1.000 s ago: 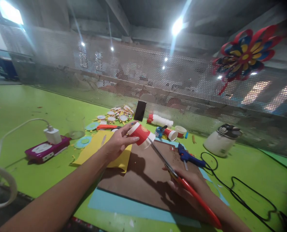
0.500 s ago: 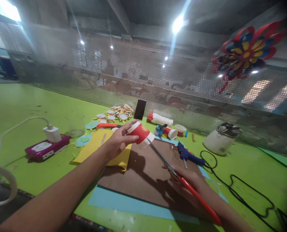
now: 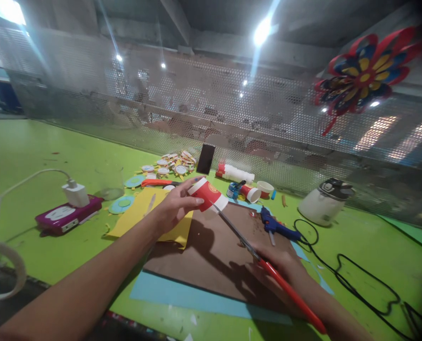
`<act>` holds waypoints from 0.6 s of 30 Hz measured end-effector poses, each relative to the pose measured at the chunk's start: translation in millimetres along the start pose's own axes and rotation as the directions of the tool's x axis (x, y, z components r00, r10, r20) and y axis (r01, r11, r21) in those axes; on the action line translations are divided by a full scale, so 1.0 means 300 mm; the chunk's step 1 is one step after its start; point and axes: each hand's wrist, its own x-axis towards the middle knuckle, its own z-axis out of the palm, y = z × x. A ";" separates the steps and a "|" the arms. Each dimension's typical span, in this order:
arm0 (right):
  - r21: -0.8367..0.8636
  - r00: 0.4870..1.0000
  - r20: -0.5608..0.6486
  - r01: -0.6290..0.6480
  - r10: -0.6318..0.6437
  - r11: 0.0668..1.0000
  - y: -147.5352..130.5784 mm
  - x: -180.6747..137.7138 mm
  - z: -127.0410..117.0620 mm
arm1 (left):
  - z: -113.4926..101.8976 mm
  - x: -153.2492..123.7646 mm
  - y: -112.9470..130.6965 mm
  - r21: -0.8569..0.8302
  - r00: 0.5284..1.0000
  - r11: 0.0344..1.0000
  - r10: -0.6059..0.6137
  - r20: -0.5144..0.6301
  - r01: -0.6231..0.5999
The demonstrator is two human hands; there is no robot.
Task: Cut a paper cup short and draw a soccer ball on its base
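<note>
My left hand (image 3: 178, 204) is closed around a red and white paper cup (image 3: 208, 193), which lies tilted in the air above a brown board (image 3: 204, 265). In my right hand (image 3: 275, 267) is a pair of scissors (image 3: 285, 291) with red handles, its long metal blades pointing up and left. The blade tips reach the cup's side near its rim; whether they have cut into the wall is hard to tell. Beneath my left wrist lies a yellow sheet (image 3: 136, 218). Most fingers of my right hand are hidden behind the handles or in shadow.
Right of the board lies a blue glue gun (image 3: 276, 225) with a black cable. Behind are stacked cups (image 3: 235, 174), a phone (image 3: 206, 158) and a pile of paper flowers (image 3: 177, 163). A white kettle-like container (image 3: 322, 203) stands right; a purple power strip (image 3: 69, 218) lies left.
The scissors' tips have shifted slightly left on the cup's side. Both hands keep their hold and stay nearly in place; the view tilts a little.
</note>
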 end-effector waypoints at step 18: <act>-0.121 0.989 -0.145 0.007 -0.024 0.993 -0.052 -0.011 0.010 | -0.012 0.004 -0.015 0.045 1.000 0.999 -0.002 0.012 0.001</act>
